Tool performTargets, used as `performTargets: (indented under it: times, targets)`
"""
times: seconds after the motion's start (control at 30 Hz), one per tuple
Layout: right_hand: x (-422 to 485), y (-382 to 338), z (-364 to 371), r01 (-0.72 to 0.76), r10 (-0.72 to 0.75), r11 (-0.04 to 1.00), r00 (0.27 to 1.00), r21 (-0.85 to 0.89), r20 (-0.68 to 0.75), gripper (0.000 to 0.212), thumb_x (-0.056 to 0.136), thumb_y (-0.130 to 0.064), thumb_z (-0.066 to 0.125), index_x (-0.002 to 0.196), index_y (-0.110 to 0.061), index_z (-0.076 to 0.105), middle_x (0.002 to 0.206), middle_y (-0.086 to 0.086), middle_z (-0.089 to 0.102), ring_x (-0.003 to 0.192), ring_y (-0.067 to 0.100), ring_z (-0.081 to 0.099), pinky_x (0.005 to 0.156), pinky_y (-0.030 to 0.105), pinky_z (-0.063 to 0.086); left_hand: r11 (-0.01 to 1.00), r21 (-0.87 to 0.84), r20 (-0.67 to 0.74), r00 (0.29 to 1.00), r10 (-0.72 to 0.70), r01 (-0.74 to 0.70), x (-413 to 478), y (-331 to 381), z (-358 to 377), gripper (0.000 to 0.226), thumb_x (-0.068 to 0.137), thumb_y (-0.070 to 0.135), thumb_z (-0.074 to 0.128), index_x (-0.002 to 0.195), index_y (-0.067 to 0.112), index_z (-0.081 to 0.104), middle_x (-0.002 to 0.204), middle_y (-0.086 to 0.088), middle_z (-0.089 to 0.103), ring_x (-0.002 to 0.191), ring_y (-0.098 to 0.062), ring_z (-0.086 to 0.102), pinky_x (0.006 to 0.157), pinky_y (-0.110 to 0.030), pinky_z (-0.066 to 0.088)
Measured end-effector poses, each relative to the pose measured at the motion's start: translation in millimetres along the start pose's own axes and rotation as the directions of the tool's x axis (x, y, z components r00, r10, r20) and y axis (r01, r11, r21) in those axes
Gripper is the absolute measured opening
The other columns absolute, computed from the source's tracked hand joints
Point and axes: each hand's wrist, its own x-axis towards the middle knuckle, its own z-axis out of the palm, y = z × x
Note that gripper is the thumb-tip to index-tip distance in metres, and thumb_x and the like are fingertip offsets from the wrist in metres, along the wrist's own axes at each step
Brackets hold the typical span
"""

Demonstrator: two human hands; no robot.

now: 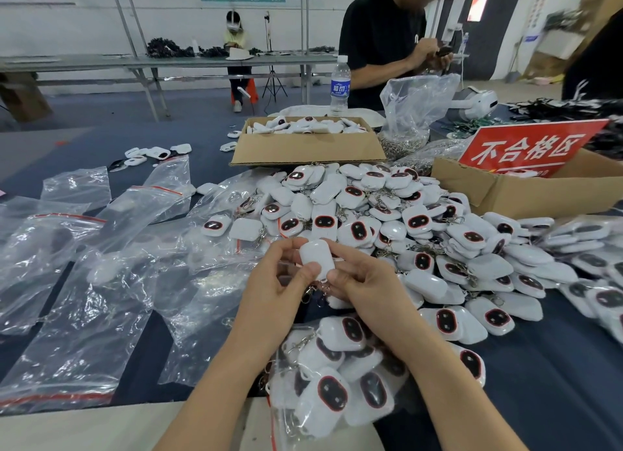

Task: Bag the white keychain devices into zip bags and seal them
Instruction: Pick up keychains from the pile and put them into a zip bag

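Note:
Both hands hold one white keychain device (316,257) above the table, its plain back towards me and its metal clasp hanging below. My left hand (277,282) pinches its left edge with thumb and fingers. My right hand (362,282) grips its right side. A large heap of white keychain devices (421,228) with dark red-rimmed faces lies just beyond. Empty clear zip bags (84,282) with red seal strips are spread on the left. A zip bag filled with several devices (340,376) lies under my forearms.
A cardboard box of devices (306,140) stands behind the heap, with a water bottle (339,84) past it. A second box with a red sign (526,177) sits at the right. A clear bag of metal clasps (411,120) and a person in black are beyond.

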Motion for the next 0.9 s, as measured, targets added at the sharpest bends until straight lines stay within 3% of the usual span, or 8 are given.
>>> performTargets:
  times: [0.17,0.33,0.43,0.5,0.63,0.77,0.83,0.9]
  targets:
    - [1,-2,3,0.018,-0.02,1.0,0.996,-0.024,-0.087,0.037,0.091,0.007,0.063,0.1,-0.027,0.073,0.09,-0.007,0.078,0.084,0.004,0.072,0.077,0.016,0.055,0.998,-0.009,-0.06,0.996,0.066,-0.067,0,1,0,0.038,0.086,0.006,0.077,0.093,0.043,0.068,0.087,0.016,0.073,0.084,-0.003,0.068,0.075,-0.013,0.05]
    - [1,-2,2,-0.005,0.005,1.0,0.995,0.002,-0.095,0.031,0.089,0.006,0.067,0.092,-0.023,0.074,0.086,-0.004,0.078,0.082,0.006,0.073,0.074,0.014,0.054,0.995,0.001,-0.065,0.993,0.1,-0.1,0,3,0,0.037,0.084,0.004,0.077,0.092,0.04,0.07,0.085,0.016,0.073,0.08,0.0,0.068,0.073,-0.01,0.05]
    - [1,-3,4,0.009,-0.007,1.0,0.996,0.018,-0.087,0.034,0.089,0.005,0.067,0.098,-0.027,0.073,0.089,-0.004,0.079,0.087,0.01,0.074,0.076,0.016,0.056,0.996,0.008,-0.084,0.992,0.093,-0.092,1,2,0,0.04,0.085,0.006,0.077,0.094,0.044,0.071,0.084,0.018,0.072,0.078,0.0,0.066,0.071,-0.012,0.049]
    - [1,-3,5,0.022,-0.02,0.999,0.998,0.03,-0.063,0.043,0.091,0.003,0.065,0.116,-0.032,0.068,0.088,-0.003,0.079,0.089,0.012,0.074,0.079,0.018,0.057,0.997,0.015,-0.102,0.992,0.071,-0.07,1,1,-1,0.039,0.09,0.013,0.074,0.1,0.05,0.069,0.085,0.02,0.069,0.077,-0.001,0.064,0.072,-0.02,0.051]
    - [0,-1,4,0.008,-0.008,0.998,1.0,0.058,-0.011,0.051,0.095,-0.003,0.063,0.136,-0.032,0.054,0.088,-0.001,0.079,0.086,0.012,0.075,0.077,0.017,0.057,0.995,0.073,0.035,0.998,0.058,-0.06,0,-2,-4,0.032,0.097,0.035,0.063,0.125,0.051,0.06,0.097,0.011,0.069,0.089,-0.01,0.067,0.08,-0.032,0.056]
    - [0,0,1,-0.045,0.046,0.999,0.999,0.027,-0.019,0.05,0.096,-0.008,0.064,0.14,-0.028,0.053,0.09,-0.001,0.079,0.084,0.013,0.076,0.076,0.016,0.057,0.99,0.125,0.139,0.989,0.048,-0.066,1,-7,-6,0.046,0.098,0.03,0.064,0.14,0.043,0.051,0.099,0.006,0.068,0.089,-0.014,0.064,0.079,-0.027,0.055]
    - [1,1,2,-0.054,0.055,0.998,0.998,0.022,-0.028,0.048,0.095,-0.008,0.066,0.138,-0.028,0.055,0.088,0.001,0.079,0.084,0.014,0.076,0.078,0.019,0.058,0.986,0.146,0.121,0.99,0.067,-0.084,1,-8,-6,0.043,0.097,0.024,0.065,0.135,0.042,0.054,0.085,0.021,0.062,0.074,-0.002,0.058,0.067,-0.015,0.047]
    - [0,1,4,-0.051,0.052,0.998,0.998,0.025,-0.043,0.045,0.094,-0.007,0.067,0.132,-0.03,0.06,0.086,0.002,0.079,0.083,0.015,0.076,0.078,0.022,0.059,0.987,0.139,0.102,0.992,0.07,-0.084,1,-9,-6,0.042,0.096,0.019,0.067,0.127,0.044,0.056,0.075,0.026,0.055,0.068,0.004,0.053,0.065,-0.011,0.043]
